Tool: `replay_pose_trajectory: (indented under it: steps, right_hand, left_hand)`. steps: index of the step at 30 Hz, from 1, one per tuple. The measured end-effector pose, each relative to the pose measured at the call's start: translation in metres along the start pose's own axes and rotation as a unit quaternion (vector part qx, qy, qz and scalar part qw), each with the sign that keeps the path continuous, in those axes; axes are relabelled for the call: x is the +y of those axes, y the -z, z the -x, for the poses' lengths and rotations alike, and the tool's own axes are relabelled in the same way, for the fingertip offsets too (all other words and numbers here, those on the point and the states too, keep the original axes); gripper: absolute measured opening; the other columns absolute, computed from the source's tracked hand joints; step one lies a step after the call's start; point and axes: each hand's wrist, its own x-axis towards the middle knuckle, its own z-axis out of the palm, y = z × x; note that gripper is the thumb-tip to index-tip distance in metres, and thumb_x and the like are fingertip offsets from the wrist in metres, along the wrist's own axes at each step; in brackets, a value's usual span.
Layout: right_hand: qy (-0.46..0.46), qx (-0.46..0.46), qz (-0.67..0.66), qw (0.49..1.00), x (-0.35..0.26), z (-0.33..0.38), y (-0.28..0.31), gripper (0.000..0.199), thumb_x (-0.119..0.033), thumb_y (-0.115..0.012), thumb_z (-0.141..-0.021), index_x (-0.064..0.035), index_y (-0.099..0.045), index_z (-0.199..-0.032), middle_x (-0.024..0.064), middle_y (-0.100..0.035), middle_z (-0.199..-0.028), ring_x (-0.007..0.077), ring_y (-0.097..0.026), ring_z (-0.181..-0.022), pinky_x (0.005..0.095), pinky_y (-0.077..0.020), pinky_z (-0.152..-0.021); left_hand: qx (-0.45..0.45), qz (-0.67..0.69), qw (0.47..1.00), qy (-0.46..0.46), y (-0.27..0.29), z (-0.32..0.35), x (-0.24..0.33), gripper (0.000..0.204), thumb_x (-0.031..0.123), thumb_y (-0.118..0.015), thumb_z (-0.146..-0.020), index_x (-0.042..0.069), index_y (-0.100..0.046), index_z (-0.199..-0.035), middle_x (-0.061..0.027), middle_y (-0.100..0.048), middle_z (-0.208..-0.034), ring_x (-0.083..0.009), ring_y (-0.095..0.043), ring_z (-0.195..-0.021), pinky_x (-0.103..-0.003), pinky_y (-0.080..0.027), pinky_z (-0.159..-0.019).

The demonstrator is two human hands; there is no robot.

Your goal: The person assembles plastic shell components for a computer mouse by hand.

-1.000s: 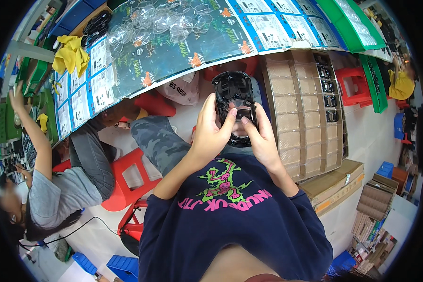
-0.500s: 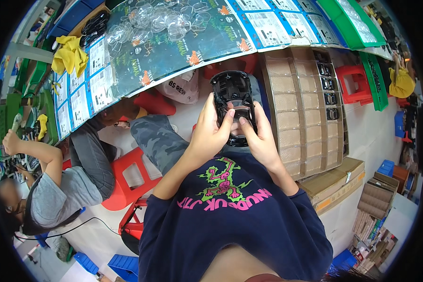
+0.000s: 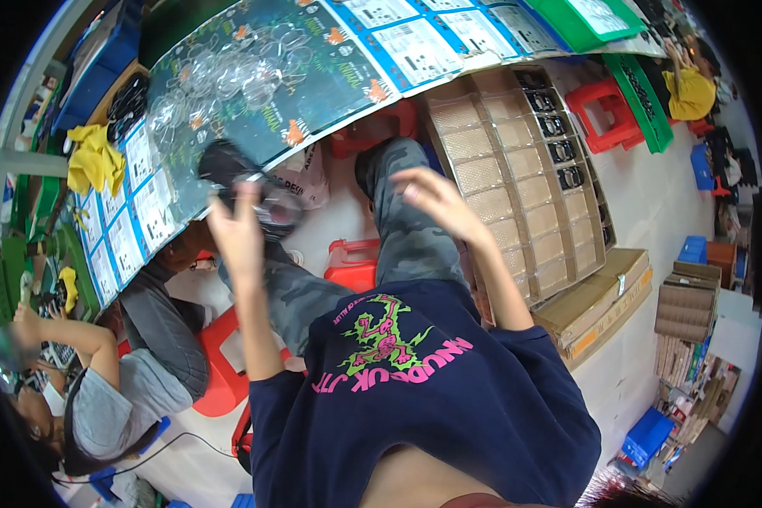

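Observation:
My left hand (image 3: 239, 237) is closed on a black toy car body (image 3: 281, 212), holding it by the table's front edge. Motion blurs the body; its dark end overlaps the dark green mat (image 3: 313, 106). Whether it touches the mat I cannot tell. Over my right leg, my right hand (image 3: 438, 201) is held up with its fingers apart and nothing in it. Farther back on the mat lies a loose pile of transparent plastic pieces (image 3: 237, 76).
A divided cardboard box (image 3: 504, 182) to my right holds several black car parts (image 3: 570, 176) along its far-right column. Red stools (image 3: 605, 114) stand about. A yellow cloth (image 3: 96, 159) hangs at the table's left. Another person in grey (image 3: 123, 402) sits at left.
My left hand has carried the car body leftward from in front of me to the table edge. My right hand has let go of it. The head view has shifted somewhat.

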Motion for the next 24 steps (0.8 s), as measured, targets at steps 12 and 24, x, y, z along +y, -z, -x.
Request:
replay_pose_trajectory:
  steps: [12, 24]
  right_hand:
    - [-0.355, 0.443, 0.462, 0.682, 0.259, 0.109, 0.298, 0.053, -0.043, -0.038, -0.086, -0.0014, -0.048, -0.119, 0.0258, -0.043, -0.121, 0.0385, -0.036, -0.116, 0.0471, -0.029, -0.096]
    - [-0.494, 0.379, 0.403, 0.671, 0.254, 0.1, 0.318, 0.06, -0.048, -0.038, -0.082, -0.0027, -0.045, -0.121, 0.0267, -0.032, -0.13, 0.0387, -0.026, -0.124, 0.0496, -0.0226, -0.1]
  left_hand:
    - [0.058, -0.197, 0.971, 0.12, 0.238, -0.172, -0.156, 0.026, 0.029, -0.056, -0.075, 0.003, -0.055, -0.069, -0.0007, -0.048, -0.057, -0.0094, -0.041, -0.046, -0.024, -0.03, -0.043]
    - [0.184, -0.491, 0.809, -0.267, 0.155, -0.133, -0.095, 0.032, 0.013, -0.058, -0.069, 0.0, -0.054, -0.098, -0.0189, -0.054, -0.093, -0.0348, -0.05, -0.09, -0.042, -0.04, -0.079]
